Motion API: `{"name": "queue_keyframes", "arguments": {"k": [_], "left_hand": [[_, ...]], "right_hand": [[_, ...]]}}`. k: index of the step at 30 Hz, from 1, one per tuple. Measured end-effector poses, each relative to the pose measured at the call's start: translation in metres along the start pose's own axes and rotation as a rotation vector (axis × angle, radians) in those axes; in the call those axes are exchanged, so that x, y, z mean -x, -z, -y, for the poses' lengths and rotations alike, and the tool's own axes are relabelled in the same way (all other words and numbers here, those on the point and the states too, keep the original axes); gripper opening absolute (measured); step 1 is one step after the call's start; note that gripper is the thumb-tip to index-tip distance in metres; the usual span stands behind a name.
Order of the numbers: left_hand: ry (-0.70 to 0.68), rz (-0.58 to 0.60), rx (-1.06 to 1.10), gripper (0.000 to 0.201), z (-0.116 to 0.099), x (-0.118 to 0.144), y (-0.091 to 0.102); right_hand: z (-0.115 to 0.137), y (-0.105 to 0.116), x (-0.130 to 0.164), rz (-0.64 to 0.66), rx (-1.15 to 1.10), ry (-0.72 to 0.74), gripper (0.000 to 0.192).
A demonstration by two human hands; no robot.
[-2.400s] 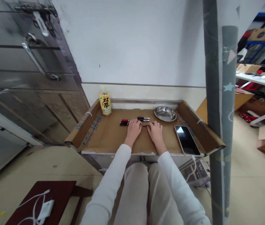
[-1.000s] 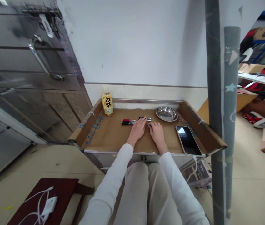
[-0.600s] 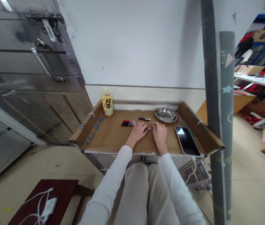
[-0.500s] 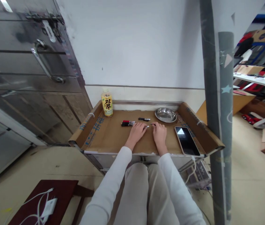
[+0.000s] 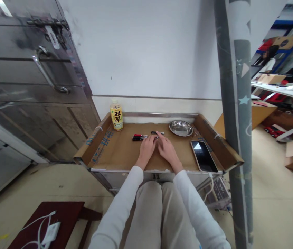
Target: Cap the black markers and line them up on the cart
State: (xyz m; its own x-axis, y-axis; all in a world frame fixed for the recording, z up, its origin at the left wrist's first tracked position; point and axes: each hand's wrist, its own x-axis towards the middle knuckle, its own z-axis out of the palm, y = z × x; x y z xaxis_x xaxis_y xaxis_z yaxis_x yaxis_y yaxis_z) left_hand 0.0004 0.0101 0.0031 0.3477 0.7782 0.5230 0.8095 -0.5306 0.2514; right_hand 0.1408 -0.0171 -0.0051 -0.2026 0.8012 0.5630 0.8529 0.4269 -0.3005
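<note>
Both hands lie palm-down near the middle of the bench point(image 5: 120, 152), side by side and almost touching. The left hand point(image 5: 146, 147) has its fingers point(image 5: 150, 138) laid loosely together, their tips just at the right end of the pens point(image 5: 139, 137), a small bundle of slim black barrels with red caps lying flat, parallel to the far edge. The right hand point(image 5: 165, 148) reaches a little farther, its fingers point(image 5: 159, 135) stretched out and close together toward a lone black pen point(image 5: 154, 132) lying just behind the bundle; the tips seem to touch it, though at this size it is hard to tell whether they pinch it or only rest on it.

The bench top is lined with brown cardboard, matte and creased, folded up as low walls along the left and right edges. A shallow round steel dish point(image 5: 180, 128), shiny, sits toward the far right corner. A flat dark phone point(image 5: 203, 155) with a glossy screen lies near the right edge. A plastic bottle point(image 5: 116, 116) with a yellow label stands upright at the far left corner.
</note>
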Motion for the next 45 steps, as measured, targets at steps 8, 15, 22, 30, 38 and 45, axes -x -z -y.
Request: {"name": "queue_keyframes", "arguments": {"k": [8,15,22,30,38,45], "left_hand": [[0.348,-0.146,-0.154,0.019,0.006,0.019,0.008],[0.371,-0.075,-0.216,0.02,0.009,0.02,-0.005],[0.399,-0.055,-0.131,0.021,0.01,0.019,-0.004],[0.337,-0.064,-0.151,0.021,0.006,0.017,-0.003],[0.293,-0.074,-0.107,0.018,0.007,0.013,-0.006],[0.26,-0.056,-0.089,0.02,0.008,0.012,-0.004]], "right_hand": [[-0.009,-0.011,0.002,-0.092,0.067,-0.124,0.055],[-0.018,-0.019,-0.006,0.053,0.299,-0.324,0.039],[-0.018,-0.016,-0.024,0.091,0.349,-0.335,0.042],[-0.017,-0.02,-0.021,0.029,0.336,-0.349,0.042],[-0.017,-0.021,-0.022,0.031,0.352,-0.336,0.028],[-0.02,-0.024,-0.02,0.02,0.358,-0.346,0.021]]}}
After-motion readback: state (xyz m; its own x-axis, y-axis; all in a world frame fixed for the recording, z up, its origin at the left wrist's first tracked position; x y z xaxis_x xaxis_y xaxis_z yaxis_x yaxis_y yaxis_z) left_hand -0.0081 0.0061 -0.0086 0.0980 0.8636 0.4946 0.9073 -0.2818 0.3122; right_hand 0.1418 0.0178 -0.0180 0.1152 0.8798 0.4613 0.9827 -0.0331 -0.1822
